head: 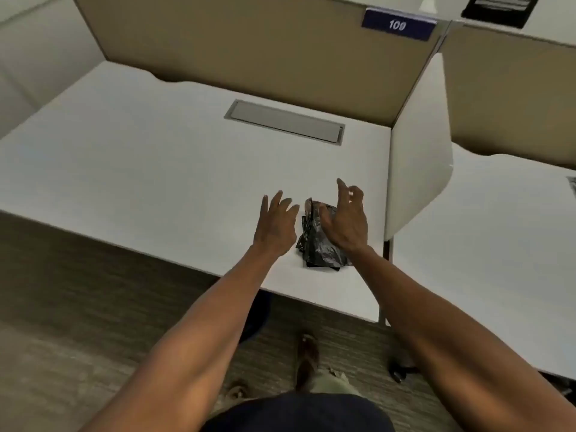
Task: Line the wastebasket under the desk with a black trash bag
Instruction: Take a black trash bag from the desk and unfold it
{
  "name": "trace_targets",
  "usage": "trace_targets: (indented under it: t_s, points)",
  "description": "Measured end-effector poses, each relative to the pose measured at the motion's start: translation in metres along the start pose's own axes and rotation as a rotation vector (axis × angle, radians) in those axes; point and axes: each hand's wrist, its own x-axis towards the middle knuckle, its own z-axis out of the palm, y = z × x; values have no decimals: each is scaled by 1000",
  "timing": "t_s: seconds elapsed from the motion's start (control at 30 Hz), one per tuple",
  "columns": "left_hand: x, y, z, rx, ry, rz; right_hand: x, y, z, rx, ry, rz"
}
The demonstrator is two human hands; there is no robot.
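A white desk (140,157) sits in a cubicle with tan partition walls (249,48), a grey cable hatch (285,122) set into its top and a blue sign (398,24) reading 109 on the back panel. Grey carpet (62,291) runs below. Near the front right edge lies a folded black trash bag (318,247). The left hand (276,222) hovers just beside it, fingers spread wide, holding nothing. The right hand (346,218) is over the bag's right side, fingers loosely open; whether it touches is unclear.
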Motion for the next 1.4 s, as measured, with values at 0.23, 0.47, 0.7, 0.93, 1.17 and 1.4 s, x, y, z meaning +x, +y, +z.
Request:
trace_targets:
  t_s: [0.23,0.47,0.7,0.93,1.17,1.4]
  points:
    - [4,13,52,-217,-143,-165,23,35,48,-20,-171,149]
    - [12,25,76,-415,-162,-345,38,57,76,-50,-233,233]
    - [26,31,91,-712,-148,-687,42,69,87,11,-232,236]
    - [29,36,92,-969,-135,-904,41,72,84,126,-203,284]
    - [19,44,82,-1252,-179,-929,30,68,69,318,-179,346]
    - [-7,58,45,-1213,-135,-681,6,50,50,406,-177,278]
